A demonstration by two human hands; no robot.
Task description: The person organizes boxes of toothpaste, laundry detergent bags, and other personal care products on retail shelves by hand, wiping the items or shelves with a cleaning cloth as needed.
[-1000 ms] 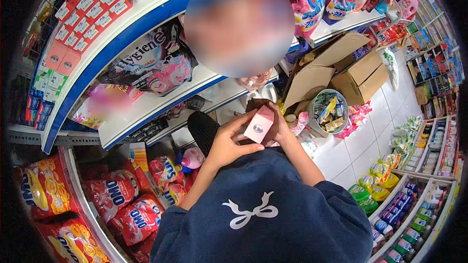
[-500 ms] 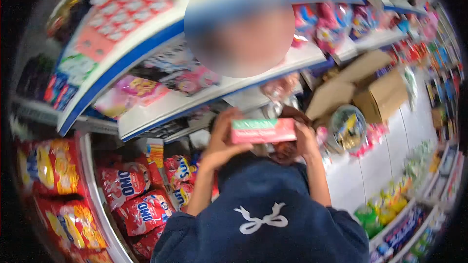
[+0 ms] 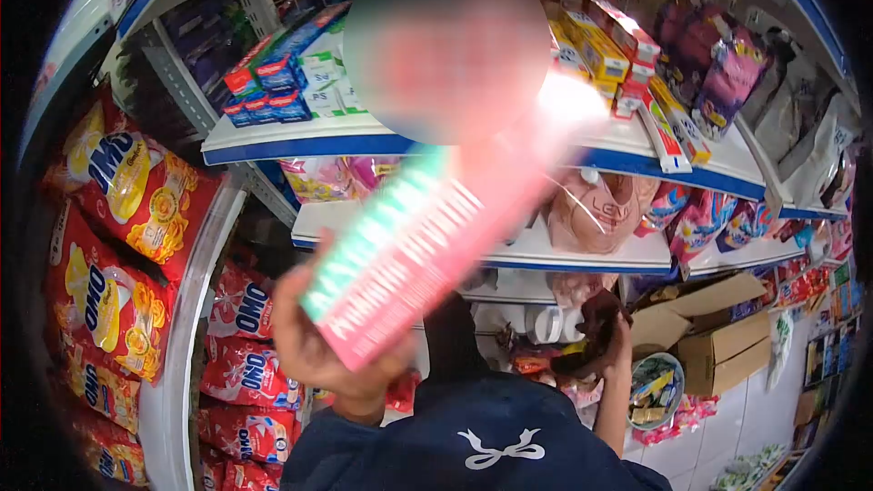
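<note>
My left hand [image 3: 341,364] grips the lower end of a long pink and green box [image 3: 409,259], raised slantwise close in front of me. The lettering on the box is blurred, and its far end reaches the blurred disc at the top. Lower down on the right, my right hand [image 3: 620,345] has its fingers curled at the edge of a dark brown, soft-looking item [image 3: 591,341]. What this item is I cannot make out. Toothpaste boxes [image 3: 282,77] are stacked on the shelf ahead.
Red detergent bags [image 3: 118,282] fill the racks at left. White shelves [image 3: 382,141] with blue edges cross in front. At lower right stand a round tub [image 3: 657,391] of small packets and an open cardboard box [image 3: 723,345] on the tiled floor.
The box has gone from level between both hands to raised and slanted in my left hand alone. My right hand has come away from it, lower and rightward. The view has tilted up.
</note>
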